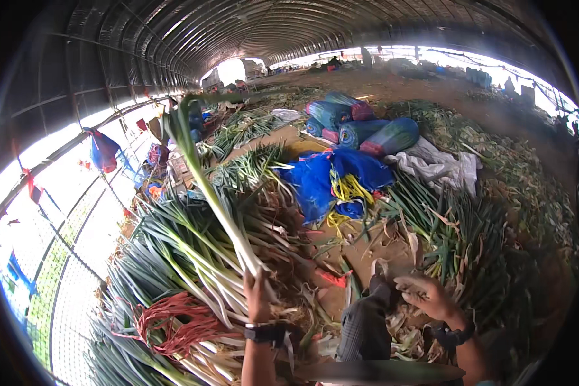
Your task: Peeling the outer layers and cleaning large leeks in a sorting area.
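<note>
Left hand (pixel 257 296) clenched on leek (pixel 219 199), stalk rising up-left; right hand (pixel 426 294) beside knee (pixel 367 315), grip unclear.

Blue tarp (pixel 315 183), rolled bundles (pixel 367 128), red ties (pixel 180 321)

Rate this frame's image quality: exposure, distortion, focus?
Head view: the tunnel's open side and far end are blown out; fisheye bends the roof ribs, with black corners; the left hand, its leek and the right hand are sharp.
</note>
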`<state>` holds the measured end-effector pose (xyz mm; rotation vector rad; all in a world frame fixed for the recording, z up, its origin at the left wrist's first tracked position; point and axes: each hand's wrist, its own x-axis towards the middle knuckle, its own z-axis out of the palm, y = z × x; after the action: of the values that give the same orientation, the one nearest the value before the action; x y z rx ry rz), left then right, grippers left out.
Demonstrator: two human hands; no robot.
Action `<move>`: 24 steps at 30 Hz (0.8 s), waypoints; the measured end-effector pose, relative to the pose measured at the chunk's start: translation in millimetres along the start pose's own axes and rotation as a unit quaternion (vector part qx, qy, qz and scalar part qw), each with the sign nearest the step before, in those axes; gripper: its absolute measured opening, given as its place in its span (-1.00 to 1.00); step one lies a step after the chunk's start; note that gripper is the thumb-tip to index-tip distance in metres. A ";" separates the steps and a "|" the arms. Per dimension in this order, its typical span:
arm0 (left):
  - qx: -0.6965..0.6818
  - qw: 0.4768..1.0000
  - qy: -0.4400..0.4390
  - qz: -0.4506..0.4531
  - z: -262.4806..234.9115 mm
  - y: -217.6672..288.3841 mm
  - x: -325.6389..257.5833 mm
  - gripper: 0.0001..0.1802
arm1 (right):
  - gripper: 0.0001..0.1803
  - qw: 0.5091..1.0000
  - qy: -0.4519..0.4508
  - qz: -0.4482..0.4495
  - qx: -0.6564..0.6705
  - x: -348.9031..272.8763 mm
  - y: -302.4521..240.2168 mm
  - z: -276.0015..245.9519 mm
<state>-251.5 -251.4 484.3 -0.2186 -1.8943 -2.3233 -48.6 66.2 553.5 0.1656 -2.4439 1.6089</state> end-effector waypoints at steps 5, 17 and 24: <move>0.162 0.973 0.005 -0.166 -98.6 -142.1 -58.8 -0.65 | -0.66 0.993 0.042 0.102 0.035 -42.1 36.2 -26.4; 0.147 0.939 -0.285 -0.126 243.7 -38.7 -59.9 -0.70 | -0.72 0.840 0.429 0.060 0.327 -153.0 96.1 -193.1; 0.171 0.788 -0.568 -0.165 417.2 -232.5 -187.2 -0.61 | -0.72 0.749 0.573 0.122 0.310 -259.6 144.6 -242.4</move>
<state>-102.5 206.3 307.0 -1.6775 -2.9882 -2.0733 201.0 340.5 455.6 -0.8320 -0.9751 1.7420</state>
